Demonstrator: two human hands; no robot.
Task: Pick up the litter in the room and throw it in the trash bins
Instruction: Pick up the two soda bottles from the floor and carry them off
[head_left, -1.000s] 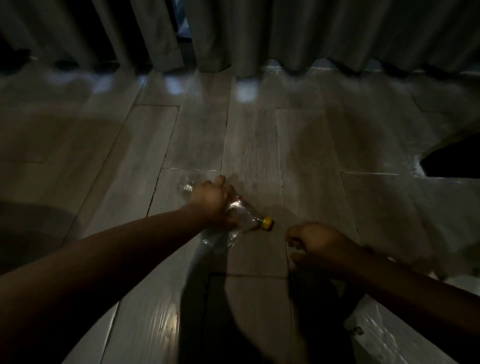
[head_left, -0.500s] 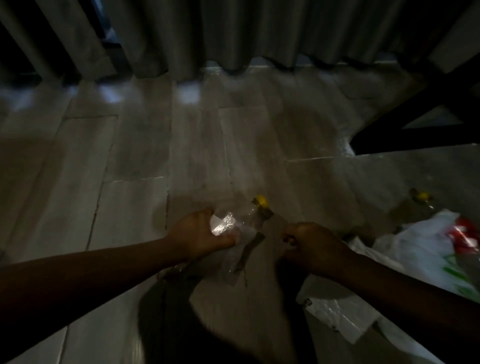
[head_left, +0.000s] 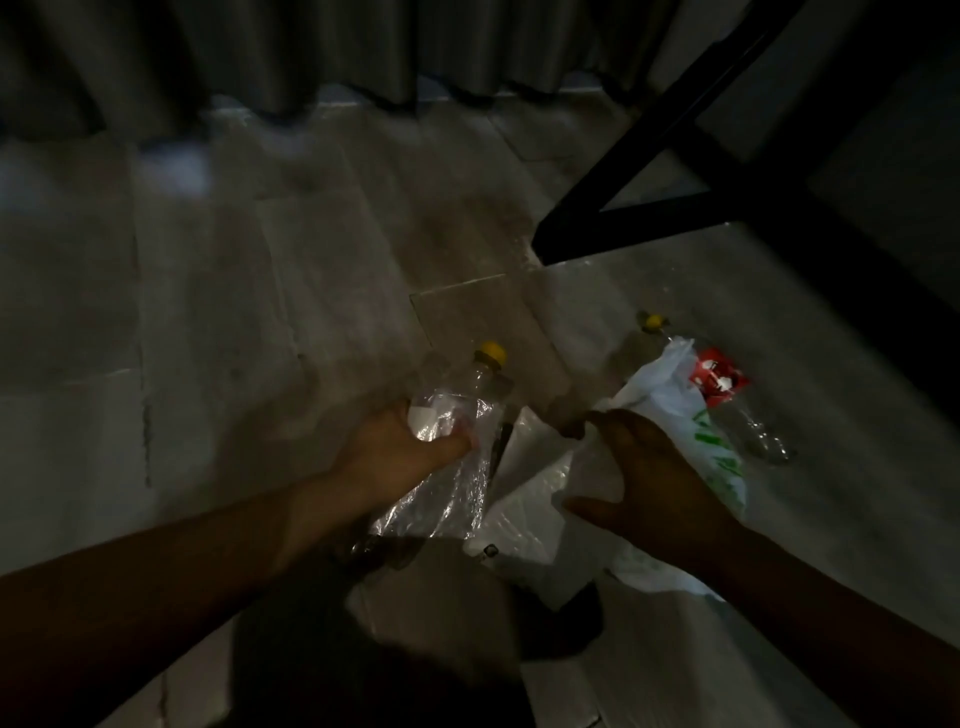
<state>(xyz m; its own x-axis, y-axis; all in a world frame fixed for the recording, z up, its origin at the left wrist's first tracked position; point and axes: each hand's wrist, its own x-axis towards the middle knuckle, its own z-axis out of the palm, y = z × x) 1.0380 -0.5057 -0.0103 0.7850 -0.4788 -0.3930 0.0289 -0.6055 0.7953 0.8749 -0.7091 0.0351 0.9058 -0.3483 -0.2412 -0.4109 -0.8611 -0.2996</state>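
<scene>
Reaching in from the lower left with a bare forearm, mostly lost in shadow. Closing the left hand (head_left: 410, 452) tightly round a crushed clear plastic bottle with a yellow cap (head_left: 480, 389), with fingers and thumb curled about its middle and the cap pointing away from the palm. Catching in that same grip a sheet of crinkled clear plastic film (head_left: 447, 504), trailing back below the fist toward the wrist. Finding it hard to say where bottle ends and film begins, with all that glinting and blurring together. Holding both low over the grey wood-look plank floor (head_left: 208, 312), without showing whether the bottle's base is touching the boards.

Moving right of that grip: hooking the right hand (head_left: 649, 478) into the rim of a white plastic bag with green print (head_left: 670, 395), with the thumb spread wide from the fingers and white plastic bunching between them. Losing the fingertips in blur and darkness, leaving the exact pinch unclear. Spreading the bag out beneath and between both hands, its lower part vanishing into black shadow near the bottom edge.

Lying just beyond the right hand, past the bag's far side: a second clear plastic bottle with a yellow cap and red label (head_left: 719, 382), resting on the floor and partly covered by the bag. Crossing the upper right, well away from either grip: a black angled furniture frame (head_left: 649, 130), cut off at the edge. Hanging along the top: dim grey pleated curtains (head_left: 311, 52).
</scene>
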